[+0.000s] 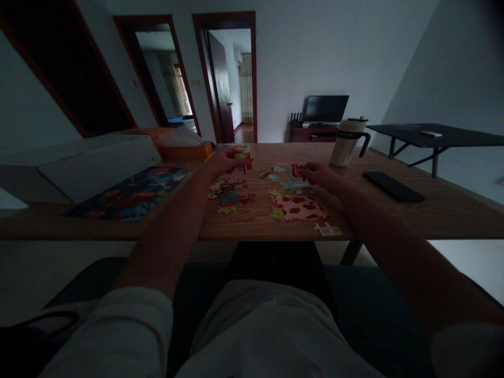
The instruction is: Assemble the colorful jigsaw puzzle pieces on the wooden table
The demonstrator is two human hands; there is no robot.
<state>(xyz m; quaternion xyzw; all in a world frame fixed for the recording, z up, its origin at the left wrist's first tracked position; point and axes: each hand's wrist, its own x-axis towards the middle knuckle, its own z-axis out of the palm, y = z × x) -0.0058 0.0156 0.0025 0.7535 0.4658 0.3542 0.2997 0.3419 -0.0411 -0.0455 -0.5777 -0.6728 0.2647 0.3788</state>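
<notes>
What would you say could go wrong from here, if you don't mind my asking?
The pale puzzle piece lies close to the near edge of the table, beside the right forearm, so a careless sweep might knock it off.
The right hand is among closely laid pieces, and could nudge the cow-patterned section out of line.
The tall mug stands just beyond that hand; a wide reach might tip it.
</notes>
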